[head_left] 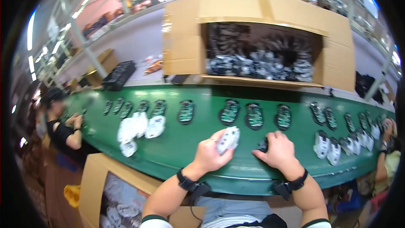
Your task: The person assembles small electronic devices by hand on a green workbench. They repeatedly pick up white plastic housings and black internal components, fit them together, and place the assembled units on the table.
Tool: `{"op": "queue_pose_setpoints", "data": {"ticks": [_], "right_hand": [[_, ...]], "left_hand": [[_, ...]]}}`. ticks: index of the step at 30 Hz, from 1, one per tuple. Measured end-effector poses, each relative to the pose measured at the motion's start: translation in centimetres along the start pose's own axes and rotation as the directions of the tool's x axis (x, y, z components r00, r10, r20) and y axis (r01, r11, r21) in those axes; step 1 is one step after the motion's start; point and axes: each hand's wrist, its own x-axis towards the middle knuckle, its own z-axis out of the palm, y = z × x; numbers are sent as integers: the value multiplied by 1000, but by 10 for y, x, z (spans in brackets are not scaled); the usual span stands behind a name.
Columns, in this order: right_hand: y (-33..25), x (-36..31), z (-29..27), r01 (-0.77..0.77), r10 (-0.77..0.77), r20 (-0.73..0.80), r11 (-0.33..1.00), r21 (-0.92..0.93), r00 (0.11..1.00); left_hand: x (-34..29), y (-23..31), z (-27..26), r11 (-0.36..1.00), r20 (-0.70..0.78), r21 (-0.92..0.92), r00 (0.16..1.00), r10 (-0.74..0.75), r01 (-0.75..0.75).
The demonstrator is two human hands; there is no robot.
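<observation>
My left hand (206, 154) is closed around a white oval plastic shell (230, 138) with small dark holes, raised just over the green work surface (202, 137). To its right, my right hand (279, 150) curls its fingers around a small black part (263, 144), mostly hidden by the hand, so its kind cannot be made out. Beyond my hands lie black oval housings with green circuit boards: one board (230, 110) past the white shell, another board (254, 115) between the hands, and a third board (284, 116) beyond the right hand.
A large open carton (261, 12) holding many dark and clear-wrapped parts stands behind the surface. White shells (134, 127) are heaped at left, with more shells (334, 151) at right. A lower carton (95, 190) sits front left. Co-workers sit left (63, 131) and right (386, 156).
</observation>
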Motion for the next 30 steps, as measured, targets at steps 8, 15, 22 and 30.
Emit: {"op": "queue_pose_setpoints", "data": {"ticks": [8,15,22,30], "right_hand": [[4,9,28,561,-402,-390,596,575,828],[1,7,41,642,-550,-353,524,559,757],[-16,-1,36,684,-556,-413,667,295,721],[-7,0,35,696,-603,-349,598,398,717]], "left_hand": [[-16,-8,3,978,146,-117,977,-155,172],[-25,0,8,953,177,-252,976,-127,169],[-33,-2,12,945,152,-229,968,-201,232],[-34,-4,11,965,176,-233,981,-84,124]]}}
